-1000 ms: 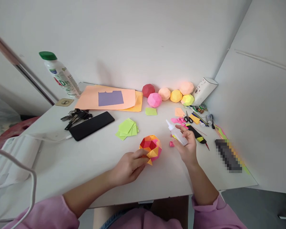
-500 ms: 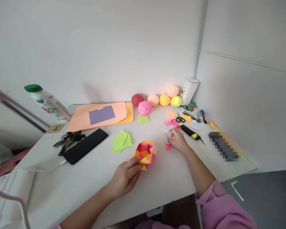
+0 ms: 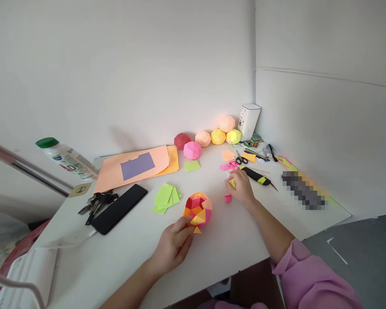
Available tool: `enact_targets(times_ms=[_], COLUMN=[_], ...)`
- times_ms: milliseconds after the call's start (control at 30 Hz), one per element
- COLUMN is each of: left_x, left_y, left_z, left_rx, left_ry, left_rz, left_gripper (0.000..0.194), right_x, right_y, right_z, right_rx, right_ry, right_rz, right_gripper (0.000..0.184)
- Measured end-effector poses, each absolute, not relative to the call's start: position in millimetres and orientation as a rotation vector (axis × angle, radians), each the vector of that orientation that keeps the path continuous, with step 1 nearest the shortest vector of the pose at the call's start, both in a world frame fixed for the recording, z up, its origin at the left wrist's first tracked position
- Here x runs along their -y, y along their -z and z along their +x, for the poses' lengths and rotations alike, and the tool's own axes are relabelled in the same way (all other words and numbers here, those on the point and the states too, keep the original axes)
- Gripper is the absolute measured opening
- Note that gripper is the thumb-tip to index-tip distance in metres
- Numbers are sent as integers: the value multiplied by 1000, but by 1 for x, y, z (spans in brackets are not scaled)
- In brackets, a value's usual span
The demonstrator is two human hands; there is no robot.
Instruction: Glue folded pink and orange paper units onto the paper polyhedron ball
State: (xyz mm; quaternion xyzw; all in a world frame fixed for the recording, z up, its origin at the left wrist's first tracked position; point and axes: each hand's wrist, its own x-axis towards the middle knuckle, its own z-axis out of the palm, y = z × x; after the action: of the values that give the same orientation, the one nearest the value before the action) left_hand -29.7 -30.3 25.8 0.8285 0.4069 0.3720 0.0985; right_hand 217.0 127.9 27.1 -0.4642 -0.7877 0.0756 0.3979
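Note:
An unfinished-looking paper ball [image 3: 206, 205] of orange, red, pink and peach facets, with a hole facing up, is pinched by my left hand [image 3: 172, 244]. A small yellow triangle of paper [image 3: 197, 230] sticks out by those fingertips. My right hand [image 3: 241, 187] is closed around a small white bottle with a yellow label [image 3: 232, 183], apparently glue, mostly hidden by the fingers. Just below that hand lies a small folded pink paper piece [image 3: 227, 198]. More pink pieces [image 3: 228, 166] are beyond it, close to the black scissors [image 3: 241, 158].
Finished paper balls [image 3: 192, 150] stand along the wall beside a white box [image 3: 249, 122]. Green paper squares [image 3: 166, 197], a black phone-like slab [image 3: 119, 209] and keys [image 3: 98, 204] lie left. A black and yellow cutter [image 3: 255, 176] lies right.
The view has shifted slightly. The bottle in my right hand has turned, and its yellow label now shows between the fingers. My left hand keeps its hold on the paper ball.

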Motion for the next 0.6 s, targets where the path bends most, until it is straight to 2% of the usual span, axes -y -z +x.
enact_targets(times_ms=[167,267,433,600], left_x=[30,29,28,29], left_y=[-23,-24,-26,-24], left_z=[-30,-29,-27,-25], left_rx=[-1195,-1201,-1194,-1194], left_ry=[-1161,-1207,-1285,-1283], left_rz=[2254,2142,2032,2013], left_gripper=[22,22,24,26], right_x=[-92,-70,-52,-48], right_y=[-42,-43,-34,-26], right_z=[193,178,163,159], right_rx=[2086,2099,2203,2111], right_ry=[-377,-454,-412,-547], right_rz=[-670,-391,-443,-465], right_gripper=[19,16,28,22])
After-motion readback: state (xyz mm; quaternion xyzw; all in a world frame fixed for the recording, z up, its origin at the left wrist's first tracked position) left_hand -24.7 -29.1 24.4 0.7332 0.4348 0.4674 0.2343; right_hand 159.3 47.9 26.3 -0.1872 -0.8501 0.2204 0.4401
